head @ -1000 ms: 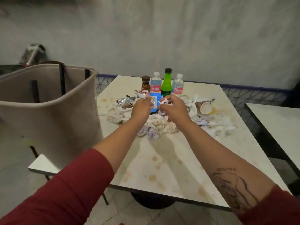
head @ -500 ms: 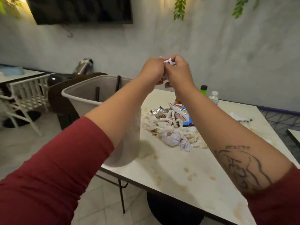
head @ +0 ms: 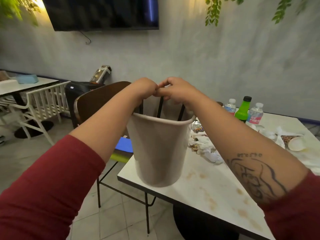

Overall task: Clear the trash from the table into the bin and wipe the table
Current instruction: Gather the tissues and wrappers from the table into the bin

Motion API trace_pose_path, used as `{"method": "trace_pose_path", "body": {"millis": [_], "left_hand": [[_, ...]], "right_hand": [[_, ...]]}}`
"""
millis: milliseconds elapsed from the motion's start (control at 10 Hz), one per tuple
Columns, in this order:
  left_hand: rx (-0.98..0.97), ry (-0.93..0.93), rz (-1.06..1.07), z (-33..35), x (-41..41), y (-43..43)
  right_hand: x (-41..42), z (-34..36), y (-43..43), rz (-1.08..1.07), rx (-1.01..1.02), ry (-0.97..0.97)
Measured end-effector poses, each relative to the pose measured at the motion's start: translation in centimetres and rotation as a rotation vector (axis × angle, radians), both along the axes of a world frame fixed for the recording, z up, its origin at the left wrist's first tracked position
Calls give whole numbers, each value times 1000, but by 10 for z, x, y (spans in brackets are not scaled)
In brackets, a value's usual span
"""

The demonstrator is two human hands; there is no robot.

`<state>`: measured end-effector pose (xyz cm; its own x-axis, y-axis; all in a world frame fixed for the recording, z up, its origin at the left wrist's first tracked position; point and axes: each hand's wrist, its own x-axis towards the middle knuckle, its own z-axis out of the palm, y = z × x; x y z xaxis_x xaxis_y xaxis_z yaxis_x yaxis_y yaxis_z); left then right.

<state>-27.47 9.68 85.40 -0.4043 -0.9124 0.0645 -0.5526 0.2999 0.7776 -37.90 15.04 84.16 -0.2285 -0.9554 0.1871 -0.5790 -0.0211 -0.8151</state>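
Observation:
A beige bin (head: pixel 159 149) with black straps inside stands on the near left corner of the stained white table (head: pixel 216 193). My left hand (head: pixel 145 88) and my right hand (head: pixel 176 90) hover just above the bin's opening, fingertips curled and pressed together. The small piece of trash they pinch is hidden by the fingers. Crumpled tissues and wrappers (head: pixel 204 146) lie on the table right of the bin. A tipped paper cup (head: pixel 296 143) lies farther right among more tissues.
A green bottle (head: pixel 242 110) and two water bottles (head: pixel 255 113) stand at the table's far side. A dark chair (head: pixel 97 103) behind the bin carries a blue cloth (head: pixel 124 144). A white chair (head: pixel 45 101) and another table (head: pixel 26 84) are at left.
Both hands lifted a small piece of trash off the pile, carried it up and left, and now hang over the bin's opening. The view has turned towards the bin.

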Motion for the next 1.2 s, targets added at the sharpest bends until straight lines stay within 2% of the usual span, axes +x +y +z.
{"method": "trace_pose_path", "body": {"millis": [100, 200, 300, 600, 800, 1000, 1200], "left_hand": [[43, -52, -41, -8, -3, -15], [62, 51, -69, -6, -8, -14], [57, 37, -129, 0, -18, -6], [-106, 78, -257, 21, -74, 54], [-136, 194, -283, 16, -123, 91], [-98, 289, -306, -22, -170, 119], [-36, 178, -259, -86, -189, 133]], "right_hand": [[-3, 0, 0, -77, -47, -22], [-8, 0, -2, -131, -122, -38], [-17, 3, 6, -169, -188, -58], [-68, 7, 55, -257, -307, -64], [-112, -6, 95, -302, -278, -80], [-157, -39, 128, -323, -209, -101], [-186, -96, 145, -326, -56, -44]]}}
